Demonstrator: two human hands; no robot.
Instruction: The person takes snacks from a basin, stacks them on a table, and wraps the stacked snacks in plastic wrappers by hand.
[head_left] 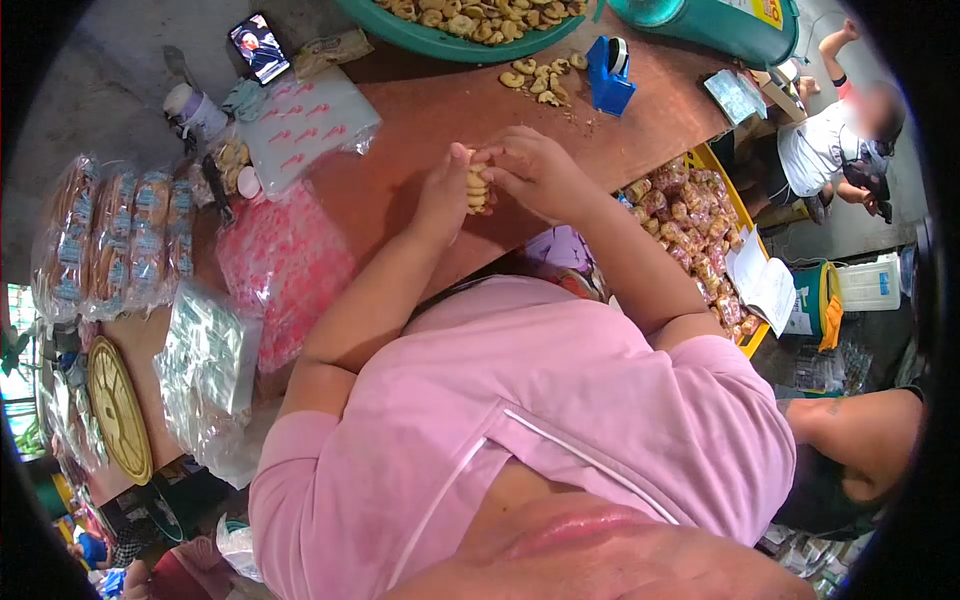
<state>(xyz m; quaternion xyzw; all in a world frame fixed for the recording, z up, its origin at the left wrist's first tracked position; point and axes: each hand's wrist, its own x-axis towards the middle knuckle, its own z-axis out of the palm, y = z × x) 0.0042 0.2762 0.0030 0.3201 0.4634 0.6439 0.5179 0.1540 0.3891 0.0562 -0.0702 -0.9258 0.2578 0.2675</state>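
Note:
A short stack of round yellow-brown biscuits [477, 190] stands between my hands over the reddish-brown table [420, 110]. My left hand [443, 195] is closed along its left side, with the thumb near the top. From the right, my right hand [530, 172] closes on the same stack with bent fingers. Whether a clear bag wraps the stack, I cannot tell. Beyond my hands, several loose biscuits [548, 82] and crumbs lie beside a blue tape dispenser [610, 78]. A green basin [545, 45] full of similar biscuits sits at the far edge of view.
Left of my hands lie printed plastic bags [305, 130], a pink-and-clear plastic pack [280, 270], a phone [258, 48] and bagged packs of biscuits [110, 240]. A yellow crate [752, 342] of wrapped packs stands at right, with an open notebook [762, 285]. Another person [815, 155] is at far right.

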